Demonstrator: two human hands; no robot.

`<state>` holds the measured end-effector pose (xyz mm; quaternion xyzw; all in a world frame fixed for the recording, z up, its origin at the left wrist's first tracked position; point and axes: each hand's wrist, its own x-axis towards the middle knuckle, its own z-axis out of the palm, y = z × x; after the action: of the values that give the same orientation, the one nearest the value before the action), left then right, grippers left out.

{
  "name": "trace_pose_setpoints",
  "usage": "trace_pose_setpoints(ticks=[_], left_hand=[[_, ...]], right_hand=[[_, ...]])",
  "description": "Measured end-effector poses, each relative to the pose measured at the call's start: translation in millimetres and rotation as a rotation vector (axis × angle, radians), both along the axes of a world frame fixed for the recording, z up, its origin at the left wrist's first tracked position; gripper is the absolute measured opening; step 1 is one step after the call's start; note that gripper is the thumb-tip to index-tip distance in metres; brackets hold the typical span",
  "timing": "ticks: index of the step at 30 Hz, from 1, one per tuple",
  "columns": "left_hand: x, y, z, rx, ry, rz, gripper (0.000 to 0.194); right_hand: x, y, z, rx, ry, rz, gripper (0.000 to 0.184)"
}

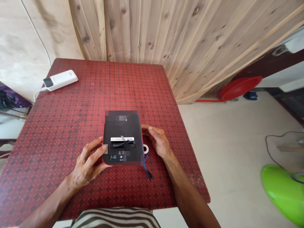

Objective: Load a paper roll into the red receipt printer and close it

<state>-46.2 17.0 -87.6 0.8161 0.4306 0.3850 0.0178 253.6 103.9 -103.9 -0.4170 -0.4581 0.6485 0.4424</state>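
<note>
A flat black box-shaped device [122, 129] with rounded corners and red edges is between my hands, over the table. Its upward face carries a white warning label, a dark slot and small ports; parts of that face are blurred out. My left hand [87, 160] grips its left edge, with fingertips on the side and the thumb by the near corner. At the right side, my right hand [159, 141] is curled against the device, its fingertips partly hidden behind it. Under the right edge show a white ring-shaped end [146, 148] and a dark blue strip [147, 171] with a frayed tip.
The red patterned table [95, 98] stands against a wooden plank wall [147, 28]. At its far left lies a white power bank [63, 79] with a cable. On the floor to the right are a red basin [239, 88] and a bright green object [280, 193].
</note>
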Motion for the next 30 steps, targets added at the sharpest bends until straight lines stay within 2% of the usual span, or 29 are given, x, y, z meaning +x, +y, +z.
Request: trace_pose_setpoints(ticks=[10,15,22,26,30], left_hand=[[2,2,3.1,0.009,-0.001,0.005,0.079],[1,3,2.3,-0.01,-0.009,0.021,0.075],[2,6,10.1,-0.087,-0.079,-0.03,0.065],[0,11,17.3,-0.166,-0.112,-0.11,0.06],[-1,10,15.0,-0.196,-0.151,-0.127,0.063]], right_hand=[[-2,-1,3.1,0.013,-0.015,0.008,0.041],[-5,0,0.4,-0.012,-0.041,-0.051,0.044],[-3,0,-3.0,0.013,-0.099,-0.098,0.046],[-4,2,-5.6,0.015,-0.075,-0.121,0.046],[-5,3,-3.2,0.048,-0.045,-0.139,0.039]])
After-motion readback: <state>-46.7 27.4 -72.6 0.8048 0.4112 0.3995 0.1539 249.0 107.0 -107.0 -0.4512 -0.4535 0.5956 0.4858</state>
